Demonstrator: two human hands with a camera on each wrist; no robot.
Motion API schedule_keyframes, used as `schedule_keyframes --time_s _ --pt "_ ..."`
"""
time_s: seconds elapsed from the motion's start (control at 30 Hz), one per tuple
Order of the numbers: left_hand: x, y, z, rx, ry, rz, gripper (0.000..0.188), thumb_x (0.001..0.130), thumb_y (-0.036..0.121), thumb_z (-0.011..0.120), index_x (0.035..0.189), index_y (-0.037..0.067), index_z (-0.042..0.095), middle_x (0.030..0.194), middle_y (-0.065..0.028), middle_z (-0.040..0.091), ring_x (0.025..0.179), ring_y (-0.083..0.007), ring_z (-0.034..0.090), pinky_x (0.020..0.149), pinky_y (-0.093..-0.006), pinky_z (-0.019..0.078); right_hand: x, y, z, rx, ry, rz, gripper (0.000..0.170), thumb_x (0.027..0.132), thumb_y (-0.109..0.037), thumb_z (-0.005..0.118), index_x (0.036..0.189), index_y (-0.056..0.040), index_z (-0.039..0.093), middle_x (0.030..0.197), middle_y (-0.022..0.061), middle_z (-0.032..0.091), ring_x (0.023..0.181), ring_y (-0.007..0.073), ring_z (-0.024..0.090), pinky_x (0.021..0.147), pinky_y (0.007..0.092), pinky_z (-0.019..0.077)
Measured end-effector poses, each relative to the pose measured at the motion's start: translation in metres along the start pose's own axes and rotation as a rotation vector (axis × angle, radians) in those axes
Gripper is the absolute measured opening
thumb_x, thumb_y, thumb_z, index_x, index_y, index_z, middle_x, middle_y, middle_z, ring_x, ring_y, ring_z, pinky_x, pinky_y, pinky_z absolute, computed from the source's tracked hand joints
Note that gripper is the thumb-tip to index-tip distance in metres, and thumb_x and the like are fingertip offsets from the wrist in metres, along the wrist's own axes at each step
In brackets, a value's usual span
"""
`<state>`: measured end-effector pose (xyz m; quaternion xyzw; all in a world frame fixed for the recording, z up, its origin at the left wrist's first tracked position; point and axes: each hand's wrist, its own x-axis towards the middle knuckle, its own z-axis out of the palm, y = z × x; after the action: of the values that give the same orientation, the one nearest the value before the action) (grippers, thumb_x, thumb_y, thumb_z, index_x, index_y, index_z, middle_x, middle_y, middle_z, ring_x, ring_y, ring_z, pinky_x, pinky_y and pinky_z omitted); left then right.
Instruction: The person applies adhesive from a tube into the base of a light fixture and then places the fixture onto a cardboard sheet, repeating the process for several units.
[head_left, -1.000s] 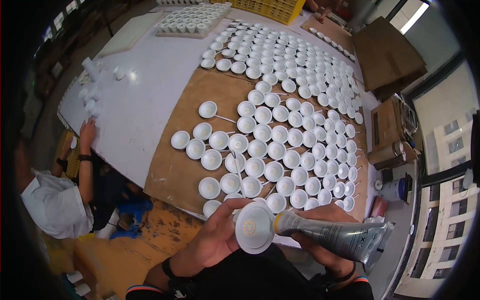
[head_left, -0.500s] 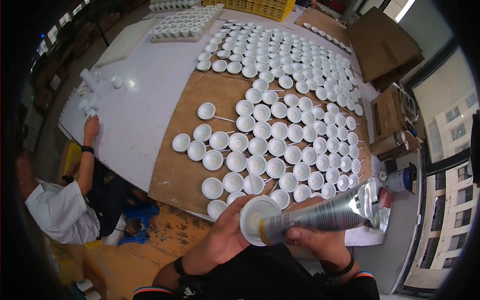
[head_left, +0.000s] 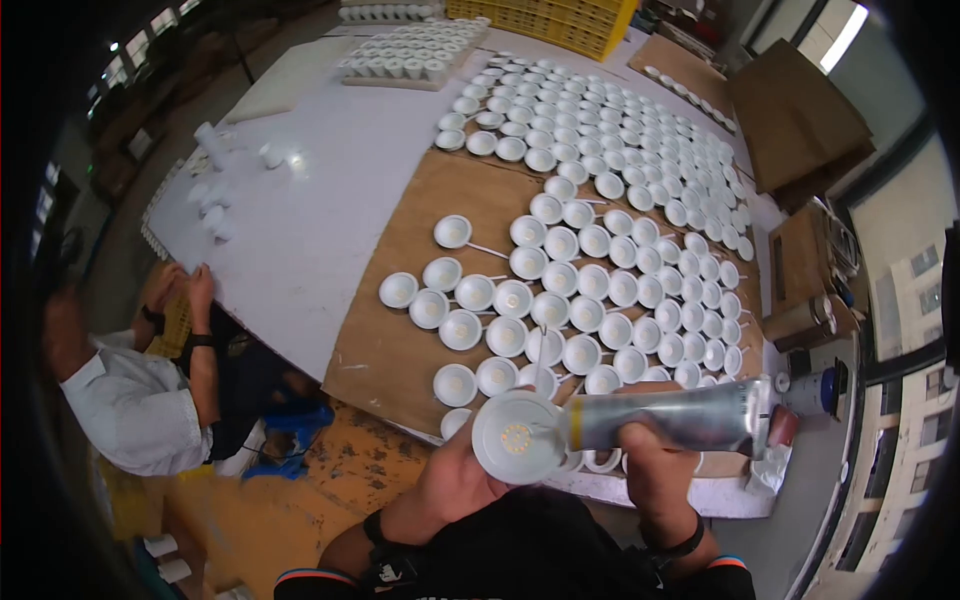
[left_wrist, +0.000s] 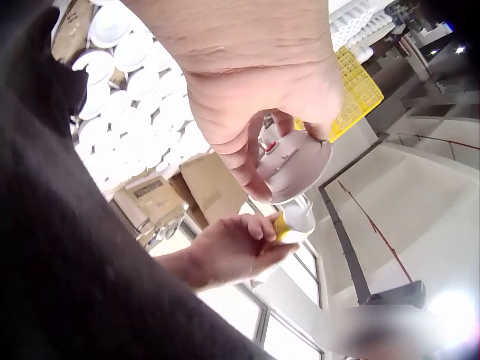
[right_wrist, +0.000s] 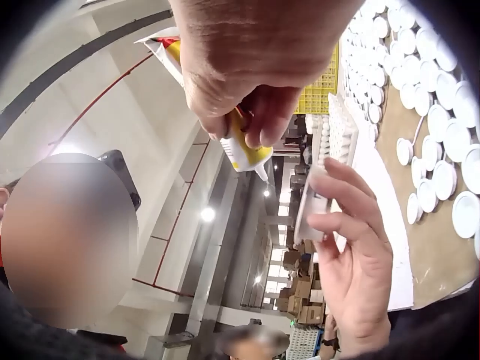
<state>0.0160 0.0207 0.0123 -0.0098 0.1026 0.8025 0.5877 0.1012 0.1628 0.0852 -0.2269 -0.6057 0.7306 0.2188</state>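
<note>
My left hand pinches a round white lamp cup by its rim, its face with a ring of yellow dots turned up. My right hand grips a silver tube with a yellow band, held nearly level, its nozzle end at the cup's right side. The left wrist view has the cup under my left fingers, with the tube's white tip close by. In the right wrist view a small gap separates the nozzle from the cup.
Many white cups stand in rows on brown cardboard over the white table. A tray of cups and a yellow crate are at the back. Another person sits at left; cardboard boxes stand at right.
The tube first swung over the cup's face, then drew back to its right edge and lies more level. The cup's face shows fully again. The seated person's hands have come together at the table edge.
</note>
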Motion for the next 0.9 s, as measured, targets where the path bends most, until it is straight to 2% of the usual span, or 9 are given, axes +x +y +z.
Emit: schedule_keyframes --time_s 0.07,0.13,0.3,0.4,0.6,0.73,0.8,0.83,0.9 --pt "0.0 0.015 -0.025 -0.01 -0.075 0.045 0.047 0.087 0.034 0.023 0.125 0.007 0.023 0.118 -0.0122 0.039 0.104 -0.0238 0.044 0.079 -0.0345 0.0413 0.005 0.003 0.0 0.021 0.099 -0.067 0.038 0.068 -0.024 0.061 0.089 0.0024 0.045 0.074 0.0092 0.053 0.052 0.0141 0.05 0.039 0.0231 0.0415" --pt "-0.004 0.031 -0.037 -0.106 0.153 0.095 0.048 0.086 0.038 0.026 0.124 0.01 0.024 0.12 -0.0212 0.034 0.1 -0.0358 0.044 0.077 -0.0392 0.0437 0.007 0.006 -0.003 0.12 0.104 -0.054 0.031 0.069 -0.011 0.059 0.091 0.0038 0.044 0.071 0.0117 0.054 0.051 0.0155 0.051 0.044 0.0242 0.0427" --pt "-0.018 0.099 -0.084 0.017 0.279 0.324 0.048 0.086 0.041 0.023 0.12 0.008 0.032 0.115 -0.0217 0.039 0.099 -0.0316 0.046 0.077 -0.0385 0.0439 0.014 0.016 0.001 0.054 0.123 -0.052 0.034 0.07 -0.017 0.059 0.091 0.004 0.044 0.071 0.012 0.053 0.05 0.0151 0.05 0.043 0.0236 0.0414" --pt "-0.02 0.142 -0.135 0.229 0.508 0.491 0.045 0.085 0.042 0.03 0.107 0.003 0.041 0.101 -0.0136 0.05 0.092 -0.0272 0.05 0.075 -0.0389 0.0439 0.017 0.02 0.004 0.1 0.135 -0.061 0.041 0.07 -0.021 0.061 0.096 0.004 0.042 0.075 0.0129 0.053 0.053 0.0162 0.052 0.043 0.0232 0.043" --pt "-0.009 0.224 -0.238 0.329 0.763 0.575 0.044 0.085 0.039 0.033 0.11 0.003 0.039 0.108 -0.0127 0.046 0.1 -0.0233 0.045 0.081 -0.0366 0.0405 0.026 0.024 0.014 0.183 0.19 0.006 0.048 0.071 -0.019 0.06 0.106 0.0034 0.037 0.079 0.0147 0.054 0.059 0.0207 0.056 0.046 0.0247 0.0469" --pt "0.011 0.243 -0.246 0.565 0.881 0.659 0.041 0.083 0.033 0.039 0.113 0.004 0.038 0.107 -0.0116 0.046 0.102 -0.0227 0.043 0.087 -0.0335 0.035 0.034 0.026 0.016 0.174 0.225 0.045 0.046 0.071 -0.015 0.059 0.106 0.0039 0.037 0.078 0.0148 0.054 0.06 0.0208 0.057 0.046 0.0248 0.0469" --pt "0.028 0.244 -0.267 1.593 1.608 0.951 0.044 0.074 0.025 0.053 0.109 0.003 0.041 0.106 -0.0132 0.047 0.099 -0.0283 0.043 0.083 -0.039 0.0352 0.037 0.026 0.016 0.183 0.229 0.061 0.045 0.071 -0.014 0.059 0.105 0.004 0.037 0.078 0.0148 0.054 0.06 0.0209 0.057 0.045 0.0248 0.0469" --pt "0.034 0.24 -0.253 1.593 1.602 0.945 0.044 0.074 0.025 0.053 0.109 0.003 0.041 0.106 -0.0132 0.047 0.099 -0.0283 0.043 0.083 -0.039 0.0352 0.039 0.027 0.016 0.182 0.225 0.065 0.044 0.071 -0.014 0.059 0.105 0.0041 0.037 0.078 0.015 0.054 0.06 0.0208 0.057 0.045 0.0249 0.0468" --pt "0.05 0.226 -0.228 2.152 1.06 0.891 0.045 0.066 0.022 0.059 0.104 0.002 0.046 0.102 -0.0163 0.048 0.096 -0.0316 0.044 0.081 -0.0396 0.0356 0.041 0.027 0.017 0.177 0.227 0.074 0.043 0.071 -0.014 0.059 0.104 0.0043 0.038 0.078 0.0153 0.054 0.06 0.0208 0.057 0.045 0.0249 0.0467"
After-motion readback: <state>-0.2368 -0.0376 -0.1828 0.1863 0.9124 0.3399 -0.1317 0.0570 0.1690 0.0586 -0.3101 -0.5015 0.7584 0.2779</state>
